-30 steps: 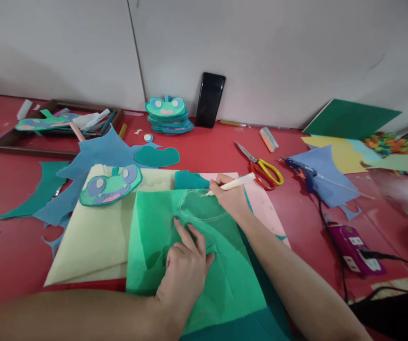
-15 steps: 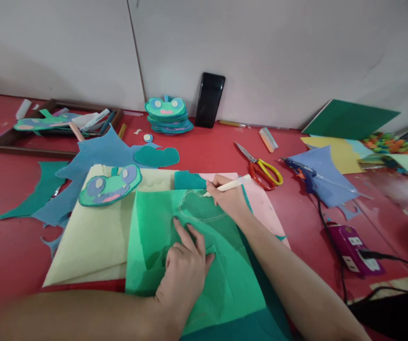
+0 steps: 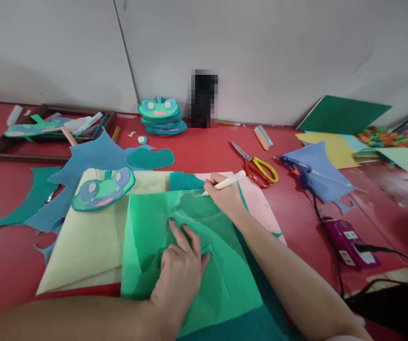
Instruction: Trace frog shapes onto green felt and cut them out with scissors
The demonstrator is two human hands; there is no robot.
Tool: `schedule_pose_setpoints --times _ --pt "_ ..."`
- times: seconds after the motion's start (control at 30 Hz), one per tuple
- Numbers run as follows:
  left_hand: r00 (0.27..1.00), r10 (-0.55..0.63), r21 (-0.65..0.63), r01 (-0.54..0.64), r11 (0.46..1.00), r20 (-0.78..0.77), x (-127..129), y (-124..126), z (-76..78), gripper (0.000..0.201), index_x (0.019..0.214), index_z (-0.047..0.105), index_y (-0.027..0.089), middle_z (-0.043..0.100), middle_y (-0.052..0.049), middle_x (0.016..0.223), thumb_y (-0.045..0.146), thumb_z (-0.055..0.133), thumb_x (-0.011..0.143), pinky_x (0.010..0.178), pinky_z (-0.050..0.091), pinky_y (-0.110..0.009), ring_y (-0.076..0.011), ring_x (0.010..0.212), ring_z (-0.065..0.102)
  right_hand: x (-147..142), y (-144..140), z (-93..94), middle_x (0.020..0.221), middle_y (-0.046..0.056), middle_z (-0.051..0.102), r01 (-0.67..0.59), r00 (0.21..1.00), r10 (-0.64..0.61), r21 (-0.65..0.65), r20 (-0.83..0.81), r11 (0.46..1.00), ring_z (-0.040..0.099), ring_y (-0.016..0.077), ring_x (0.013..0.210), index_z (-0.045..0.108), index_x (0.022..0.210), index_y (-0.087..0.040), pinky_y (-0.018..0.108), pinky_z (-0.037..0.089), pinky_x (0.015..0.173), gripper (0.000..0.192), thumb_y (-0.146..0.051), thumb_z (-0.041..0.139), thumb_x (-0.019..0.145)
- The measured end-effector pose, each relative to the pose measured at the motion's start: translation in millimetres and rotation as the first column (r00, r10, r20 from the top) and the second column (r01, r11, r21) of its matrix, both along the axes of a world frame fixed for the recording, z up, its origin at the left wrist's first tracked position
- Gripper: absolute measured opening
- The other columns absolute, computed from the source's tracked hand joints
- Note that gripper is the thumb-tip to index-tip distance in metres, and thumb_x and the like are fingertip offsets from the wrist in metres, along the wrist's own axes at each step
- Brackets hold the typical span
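My right hand [image 3: 222,192] grips a white marker pen [image 3: 229,181], its tip touching the upper part of a green felt sheet [image 3: 147,218]. A pale, rounded, cloud-like outline [image 3: 190,219] shows on the sheet, partly hidden by that hand. Lower down, my left hand [image 3: 182,260] presses on the sheet with index and middle fingers stretched out. To the left, a felt face with blue eyes [image 3: 103,189] lies on cream felt [image 3: 83,241]. Teal felt [image 3: 239,327] and pink felt [image 3: 261,201] show from beneath the green sheet.
Scissors [image 3: 255,166] lie beyond my right hand. A glue gun [image 3: 296,170] rests on blue felt [image 3: 326,175], its cord running to a purple power strip [image 3: 349,241]. Stacked felt faces [image 3: 163,116] stand by the wall, near a wooden tray [image 3: 15,154] of pens.
The view has shifted slightly, so most things sit a little further left. The pen tip has moved slightly along the top of the outline. My left hand stays on the sheet.
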State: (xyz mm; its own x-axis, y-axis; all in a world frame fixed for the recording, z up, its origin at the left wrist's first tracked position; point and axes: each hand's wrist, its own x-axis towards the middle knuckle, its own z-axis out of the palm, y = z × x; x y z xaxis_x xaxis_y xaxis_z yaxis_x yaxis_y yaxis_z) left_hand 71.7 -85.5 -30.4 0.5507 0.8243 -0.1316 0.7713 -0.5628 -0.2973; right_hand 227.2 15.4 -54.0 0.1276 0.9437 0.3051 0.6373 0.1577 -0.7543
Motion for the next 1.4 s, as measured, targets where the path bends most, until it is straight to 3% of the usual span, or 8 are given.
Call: schedule_pose_setpoints --times 0.2,0.67,0.87,1.1,1.4 --pt "0.998 -0.028 0.021 0.029 0.999 -0.051 0.1 0.3 0.8 0.05 0.121 0.054 0.002 0.05 -0.038 0.118 0.038 0.035 0.09 0.04 0.038 -0.027 -0.0173 0.045 0.058 -0.1 0.3 0.2 0.046 -0.007 0.027 0.032 0.998 -0.035 0.039 0.061 0.999 0.028 0.0085 0.044 0.024 0.052 -0.021 0.024 0.025 0.045 0.031 -0.017 0.049 0.071" --pt "0.994 -0.058 0.071 0.064 0.995 -0.09 -0.4 0.0 0.0 0.051 0.118 0.054 -0.001 0.05 -0.04 0.115 0.035 0.029 0.092 0.039 0.039 -0.025 -0.0164 0.044 0.057 3.1 0.8 -1.6 0.046 -0.007 0.028 0.029 0.999 -0.03 0.014 0.022 0.999 0.032 0.0087 0.044 0.026 0.052 -0.021 0.023 0.027 0.046 0.029 -0.017 0.048 0.072" --pt "0.995 -0.053 0.082 0.06 0.995 -0.09 -0.2 -0.2 -3.0 0.052 0.118 0.053 -0.001 0.049 -0.041 0.116 0.037 0.03 0.091 0.04 0.039 -0.026 -0.0164 0.045 0.057 4.1 -0.3 1.7 0.046 -0.007 0.028 0.1 0.995 -0.099 0.039 -0.014 0.994 0.035 0.0084 0.044 0.027 0.051 -0.021 0.021 0.032 0.046 0.03 -0.018 0.048 0.072" --pt "0.994 -0.065 0.097 0.073 0.993 -0.09 0.1 0.2 -2.9 0.053 0.117 0.054 -0.001 0.05 -0.041 0.115 0.037 0.029 0.091 0.038 0.038 -0.025 -0.0162 0.043 0.056 2.8 -0.7 1.8 0.045 -0.007 0.028 0.046 0.999 -0.047 0.021 0.012 0.999 0.037 0.0083 0.044 0.028 0.051 -0.021 0.021 0.03 0.045 0.03 -0.018 0.049 0.072" --pt "0.994 -0.044 0.073 0.051 0.996 -0.097 1.3 1.1 -3.2 0.053 0.12 0.053 0.001 0.051 -0.038 0.116 0.039 0.03 0.091 0.039 0.039 -0.025 -0.0152 0.045 0.057 4.5 -0.4 6.0 0.044 -0.007 0.03 0.158 0.987 -0.159 0.046 0.029 0.986 0.034 0.0091 0.047 0.028 0.049 -0.02 0.023 0.028 0.049 0.032 -0.018 0.049 0.073"
